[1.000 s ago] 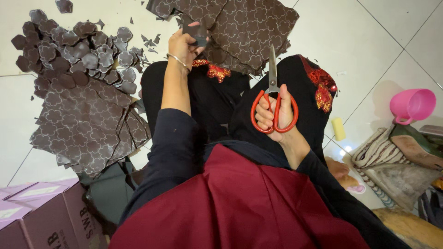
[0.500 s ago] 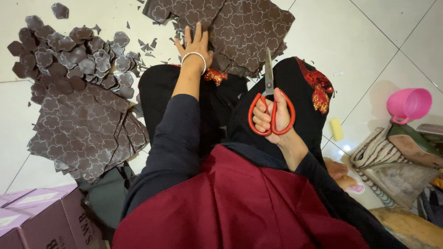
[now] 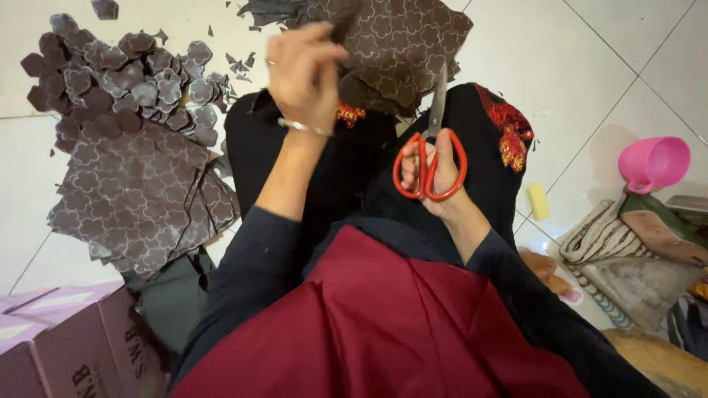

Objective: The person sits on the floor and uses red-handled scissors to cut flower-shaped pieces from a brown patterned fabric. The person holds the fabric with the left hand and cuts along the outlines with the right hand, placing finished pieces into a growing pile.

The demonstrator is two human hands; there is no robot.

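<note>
Lifting off the floor, left hand (image 3: 302,74) now pinches the brown patterned sheet (image 3: 398,44).

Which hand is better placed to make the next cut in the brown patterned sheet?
Right. The right hand already holds the red-handled scissors, blades pointing at the brown patterned sheet. The left hand grips the sheet's edge.

Person, seated: dark navy long sleeves (image 3: 243,295), pushed up at the forearms; deep red cloth (image 3: 383,332) over the lap; black garment (image 3: 487,184) below with red embroidered trim (image 3: 509,133); thin silver bangle (image 3: 304,128) at left wrist.
</note>
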